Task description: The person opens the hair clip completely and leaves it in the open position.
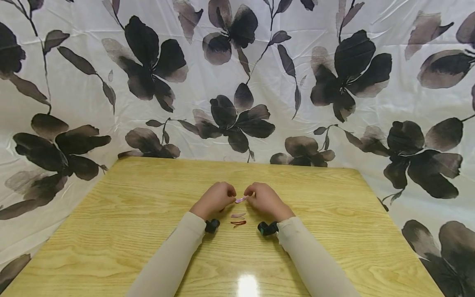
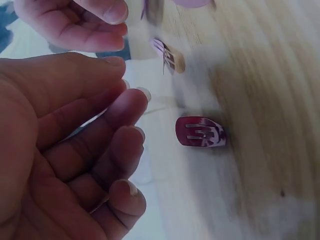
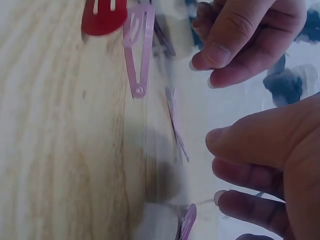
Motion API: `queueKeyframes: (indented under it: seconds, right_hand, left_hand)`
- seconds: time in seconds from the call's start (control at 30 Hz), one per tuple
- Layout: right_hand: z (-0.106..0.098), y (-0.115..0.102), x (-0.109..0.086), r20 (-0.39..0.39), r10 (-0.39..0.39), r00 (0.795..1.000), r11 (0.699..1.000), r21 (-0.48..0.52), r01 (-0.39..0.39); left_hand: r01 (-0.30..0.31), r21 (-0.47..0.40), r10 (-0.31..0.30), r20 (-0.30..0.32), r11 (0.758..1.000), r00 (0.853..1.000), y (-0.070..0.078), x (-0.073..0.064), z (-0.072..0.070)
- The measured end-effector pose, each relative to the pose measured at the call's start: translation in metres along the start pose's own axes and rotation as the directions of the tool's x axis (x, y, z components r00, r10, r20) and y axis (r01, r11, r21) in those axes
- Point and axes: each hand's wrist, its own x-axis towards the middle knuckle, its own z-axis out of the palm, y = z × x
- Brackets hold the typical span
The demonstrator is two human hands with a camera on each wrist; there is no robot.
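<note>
My left hand [image 1: 217,198] and right hand [image 1: 264,200] hover over the table on either side of a pink snap hair clip [image 1: 241,200]. In the right wrist view this clip [image 3: 175,125] lies on the wood, apart from the loosely bent fingers. Under the left hand is a dark red hair clip [image 2: 200,132], its slots showing. Beside the right hand, another pink clip [image 3: 187,222] appears at the bottom of the right wrist view; the head view hides it. Nearer my body lie a pale pink clip [image 1: 238,215] and a red clip [image 1: 238,223]. Neither hand holds anything.
The wooden table [image 1: 130,247] runs back to a white cloth [image 1: 289,119] with dark flowers. Small black cameras sit at both wrists, the left camera [image 1: 212,226] and the right camera [image 1: 267,228]. Light reflects off the table's near part.
</note>
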Motion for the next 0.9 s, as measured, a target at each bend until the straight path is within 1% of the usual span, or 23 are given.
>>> queueKeyframes:
  seconds: [0.27,0.53,0.7,0.9]
  right_hand:
    - [-0.001,0.002,0.009,0.015,-0.040,0.999,0.995,-0.085,0.041]
    - [-0.001,0.000,0.014,0.054,-0.070,0.996,0.984,-0.159,0.077]
    - [-0.004,-0.002,0.018,0.092,-0.049,0.995,0.984,-0.164,0.063]
    - [-0.002,-0.002,0.022,0.126,-0.038,0.991,0.976,-0.210,0.064]
  left_hand:
    - [0.025,-0.014,-0.024,0.044,1.000,0.999,0.004,0.008,0.000]
    - [0.015,0.042,-0.018,0.060,0.999,0.998,0.008,0.013,0.001]
    - [0.016,0.068,-0.021,0.084,0.998,0.996,0.009,0.016,0.000]
    - [0.011,0.090,-0.020,0.099,0.996,0.995,0.008,0.020,0.002]
